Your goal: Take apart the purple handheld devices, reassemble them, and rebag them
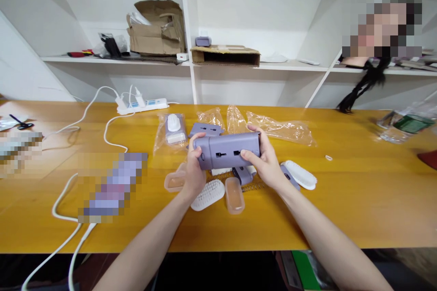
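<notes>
Wrapper [159,136], clear, lies around a purple unit [182,124] on the far side of the worktop [362,204], left of centre. Nearer, a translucent cap [174,182] is partly hidden by the left hand [196,175]. That hand grasps the left end of the purple casing [227,152], thumb beside a round button. Casing is held up above the middle of the worktop, roughly level, two dark slots showing. Below and nearer: bristled white pad [208,195], second cap [235,196], coil spring [252,187]. Right hand [268,166] grasps the right end, thumb at the right slot. Further right lies a white brush head [302,175].

Judgement on handling: support both ends evenly, avoid twisting the body. Keep thumb pressure light at the slot, so its edge is not flexed; keep the left thumb off the button. Best kept clear of the spring below, which could snag or roll. Interior not visible.
</notes>
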`<action>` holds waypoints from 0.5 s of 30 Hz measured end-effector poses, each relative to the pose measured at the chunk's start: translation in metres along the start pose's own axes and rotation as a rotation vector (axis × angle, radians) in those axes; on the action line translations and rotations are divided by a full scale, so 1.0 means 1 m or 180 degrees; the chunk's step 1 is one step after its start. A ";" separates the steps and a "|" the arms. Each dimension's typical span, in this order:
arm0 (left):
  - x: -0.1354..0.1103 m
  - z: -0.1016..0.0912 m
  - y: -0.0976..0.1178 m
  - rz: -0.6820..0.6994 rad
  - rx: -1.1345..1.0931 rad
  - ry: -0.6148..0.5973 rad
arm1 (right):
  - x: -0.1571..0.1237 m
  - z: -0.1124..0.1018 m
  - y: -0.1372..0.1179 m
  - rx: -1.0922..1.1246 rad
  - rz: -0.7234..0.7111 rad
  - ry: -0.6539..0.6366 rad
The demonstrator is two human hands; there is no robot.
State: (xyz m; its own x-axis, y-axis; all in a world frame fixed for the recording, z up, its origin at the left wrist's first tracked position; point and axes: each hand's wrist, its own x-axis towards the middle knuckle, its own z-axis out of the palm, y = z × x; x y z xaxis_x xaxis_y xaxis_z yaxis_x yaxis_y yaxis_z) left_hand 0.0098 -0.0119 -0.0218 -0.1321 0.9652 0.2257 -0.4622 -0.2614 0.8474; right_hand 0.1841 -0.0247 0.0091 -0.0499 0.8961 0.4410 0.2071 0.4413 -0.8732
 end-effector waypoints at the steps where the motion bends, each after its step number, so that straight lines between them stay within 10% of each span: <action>1: -0.001 0.000 -0.001 0.0012 0.0003 0.0004 | 0.000 0.000 0.000 -0.0051 0.0016 -0.0012; 15: -0.004 -0.006 -0.008 0.0177 0.0374 0.0092 | -0.006 0.006 -0.004 -0.0350 -0.0064 -0.0141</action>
State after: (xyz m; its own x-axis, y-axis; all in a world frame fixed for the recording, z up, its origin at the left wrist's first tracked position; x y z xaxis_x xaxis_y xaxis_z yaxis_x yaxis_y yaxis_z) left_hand 0.0088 -0.0141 -0.0325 -0.1806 0.9482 0.2615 -0.3478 -0.3102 0.8847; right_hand 0.1778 -0.0314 0.0085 -0.0979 0.8895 0.4464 0.3113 0.4534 -0.8352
